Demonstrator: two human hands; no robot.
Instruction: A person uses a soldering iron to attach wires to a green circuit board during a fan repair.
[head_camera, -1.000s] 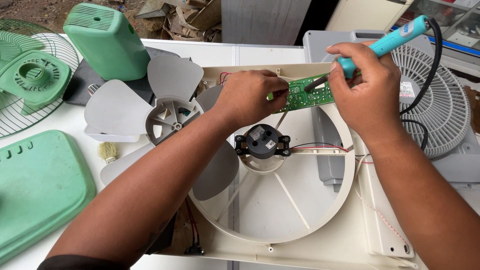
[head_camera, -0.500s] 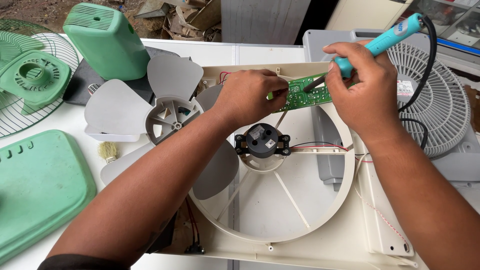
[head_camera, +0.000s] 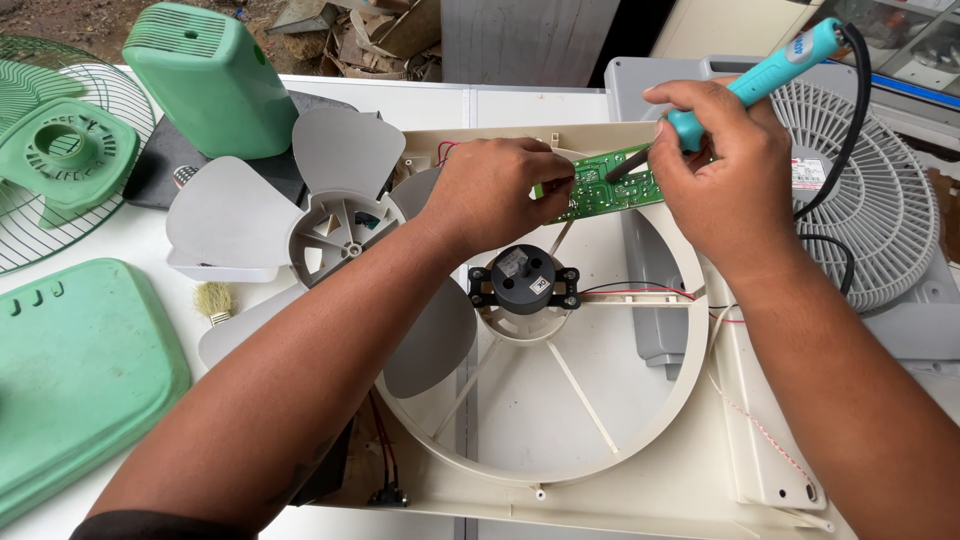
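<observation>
Gripping one circuit board (head_camera: 605, 187), two hands (head_camera: 495, 195) work.

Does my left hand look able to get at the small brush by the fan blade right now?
Probably not at once: the left hand is pinching the green circuit board. Otherwise the small brush lies uncovered on the white table.

A small green circuit board (head_camera: 608, 185), tilted up toward two o'clock, sits at the cream fan frame's (head_camera: 560, 500) twelve o'clock rim, a teal-handled soldering iron (head_camera: 760, 72) touching its right end.
</observation>
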